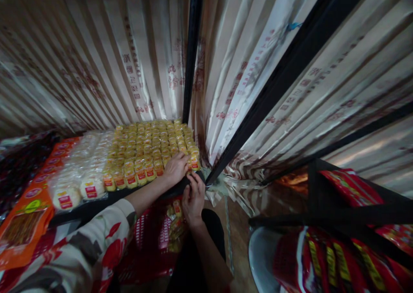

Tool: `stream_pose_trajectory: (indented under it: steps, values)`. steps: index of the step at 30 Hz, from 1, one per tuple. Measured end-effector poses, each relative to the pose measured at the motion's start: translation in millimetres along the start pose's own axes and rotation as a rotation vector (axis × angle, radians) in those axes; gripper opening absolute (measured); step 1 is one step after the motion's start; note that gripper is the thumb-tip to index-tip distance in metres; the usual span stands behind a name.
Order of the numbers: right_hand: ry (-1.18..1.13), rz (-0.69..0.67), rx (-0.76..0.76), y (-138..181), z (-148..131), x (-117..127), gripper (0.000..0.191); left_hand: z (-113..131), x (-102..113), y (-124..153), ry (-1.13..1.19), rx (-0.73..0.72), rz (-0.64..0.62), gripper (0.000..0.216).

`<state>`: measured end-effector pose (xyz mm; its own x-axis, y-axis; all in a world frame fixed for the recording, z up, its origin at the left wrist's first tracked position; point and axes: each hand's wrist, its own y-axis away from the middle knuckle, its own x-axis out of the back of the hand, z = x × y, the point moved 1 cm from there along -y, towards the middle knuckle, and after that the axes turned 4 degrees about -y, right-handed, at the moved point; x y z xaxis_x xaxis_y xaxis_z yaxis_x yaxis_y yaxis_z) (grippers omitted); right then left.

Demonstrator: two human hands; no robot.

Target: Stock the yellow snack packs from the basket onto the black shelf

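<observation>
Rows of small yellow packets (145, 144) in clear wrap with red and white labels stand packed together on a dark shelf. At the front right corner of these rows is my left hand (176, 169), its fingers bent and closed against the packets. My right hand (193, 198) is just below it at the shelf edge, its fingers curled, with the fingertips close to those of the left. What lies between the fingers of either hand is too dim and covered to tell. Under my arms, a red basket (142, 267) contains more loose yellow packets (176, 228).
Left of the yellow rows lie white round packs (92, 187), orange bags (27, 224) and dark packs (22, 168). A dark upright post (245, 121) rises right of my hands. Red packages (335, 258) sit at lower right, by a pale rounded tub (261, 254). Printed curtains (155, 56) hang behind.
</observation>
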<state>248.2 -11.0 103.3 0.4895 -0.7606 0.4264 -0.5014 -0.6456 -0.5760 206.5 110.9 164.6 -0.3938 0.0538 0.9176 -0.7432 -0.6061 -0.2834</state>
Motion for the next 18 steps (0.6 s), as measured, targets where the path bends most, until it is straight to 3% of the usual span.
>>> stream_pose_trajectory:
  steps: [8, 12, 18]
  values:
    - [0.096, -0.060, -0.075, -19, 21, -17, 0.056, 1, -1, 2, -0.044, 0.035, 0.083, 0.024]
    - [0.085, -0.074, -0.082, -23, 33, -25, 0.058, -2, -5, 3, -0.046, 0.086, 0.136, 0.022]
    - [0.082, -0.084, -0.103, -28, 40, -25, 0.055, -1, -9, 4, -0.156, 0.028, 0.127, 0.011]
